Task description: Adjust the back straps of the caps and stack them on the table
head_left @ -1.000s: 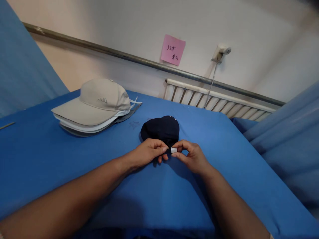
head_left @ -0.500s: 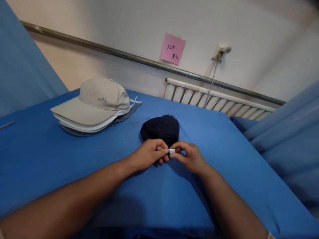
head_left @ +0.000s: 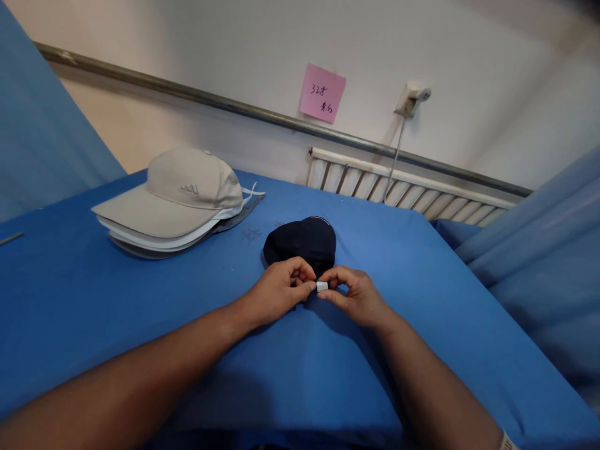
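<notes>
A dark navy cap lies on the blue-covered table in front of me. At its near edge, a small white piece, like a tag or buckle, sits between my two hands. My right hand is closed, pinching that white piece between thumb and forefinger. My left hand is closed too, with thumb and forefinger pressed together at the cap's near edge, right beside the white piece. The part of the cap in the left fingers is mostly hidden by them; it looks like its strap.
Stacked caps, beige on top of white and grey, stand at the back left of the table. A thin stick-like object lies at the far left. Behind are a radiator, a metal pipe, a pink note and blue curtains.
The white piece and my right fingertips have shifted slightly left, up against my left fingers. My left hand's lower fingers have curled in out of sight. The cap stays in place.
</notes>
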Available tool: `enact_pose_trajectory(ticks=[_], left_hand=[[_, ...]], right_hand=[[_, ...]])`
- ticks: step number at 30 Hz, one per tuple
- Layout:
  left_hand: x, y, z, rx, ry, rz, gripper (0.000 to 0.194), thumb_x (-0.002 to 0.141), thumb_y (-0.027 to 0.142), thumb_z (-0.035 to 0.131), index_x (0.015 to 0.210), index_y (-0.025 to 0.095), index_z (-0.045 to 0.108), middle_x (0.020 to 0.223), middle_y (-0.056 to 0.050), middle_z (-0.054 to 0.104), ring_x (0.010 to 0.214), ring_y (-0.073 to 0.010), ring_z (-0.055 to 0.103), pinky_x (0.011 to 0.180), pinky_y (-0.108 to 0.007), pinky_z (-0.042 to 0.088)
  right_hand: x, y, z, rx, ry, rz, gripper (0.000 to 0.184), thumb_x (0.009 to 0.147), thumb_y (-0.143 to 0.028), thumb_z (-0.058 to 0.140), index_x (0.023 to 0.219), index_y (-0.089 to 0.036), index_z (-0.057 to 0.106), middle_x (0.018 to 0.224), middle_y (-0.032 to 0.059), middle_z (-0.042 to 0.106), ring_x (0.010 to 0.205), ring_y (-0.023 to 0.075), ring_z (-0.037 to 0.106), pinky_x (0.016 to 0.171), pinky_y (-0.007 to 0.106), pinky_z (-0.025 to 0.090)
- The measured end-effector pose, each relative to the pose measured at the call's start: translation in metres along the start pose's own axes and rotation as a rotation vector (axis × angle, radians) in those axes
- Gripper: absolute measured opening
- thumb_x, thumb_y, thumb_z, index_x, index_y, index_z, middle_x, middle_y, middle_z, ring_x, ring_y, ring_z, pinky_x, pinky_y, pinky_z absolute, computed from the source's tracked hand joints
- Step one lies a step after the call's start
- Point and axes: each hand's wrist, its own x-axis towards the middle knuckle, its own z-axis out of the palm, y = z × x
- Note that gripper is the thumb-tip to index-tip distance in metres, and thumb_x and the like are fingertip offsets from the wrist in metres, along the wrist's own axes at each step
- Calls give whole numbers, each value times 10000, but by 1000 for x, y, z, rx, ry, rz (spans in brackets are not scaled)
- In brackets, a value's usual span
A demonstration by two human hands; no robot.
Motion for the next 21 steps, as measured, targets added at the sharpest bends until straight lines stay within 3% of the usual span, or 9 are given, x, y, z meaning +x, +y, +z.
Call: enact_pose_trajectory(ticks=[4,10,21], left_hand=[[-1,0,-1,11,16,34,141,811,303,627,861,174,601,712,-2,638,627,-134,595,603,-264,481],[-6,4,-10,243,69,208,236,835,273,600,1060,228,655,1021,-35,724,955,-203,664,865,-322,497],[-4,4,-8,249,12,178,106,836,259,573,852,199,660,761,7,678,700,-140,601,653,-248,446]], right_hand=[[1,0,1,-4,21,9,137,835,-332,701,922,-230,681,776,1,661,700,136,599,660,264,486],[2,4,-6,35,116,63,152,817,-335,717,923,-230,685,722,-16,621,665,133,576,644,267,477],[2,-5,-3,22,21,7,127,828,-328,702,900,-227,674,754,-8,639,699,135,585,674,272,476]])
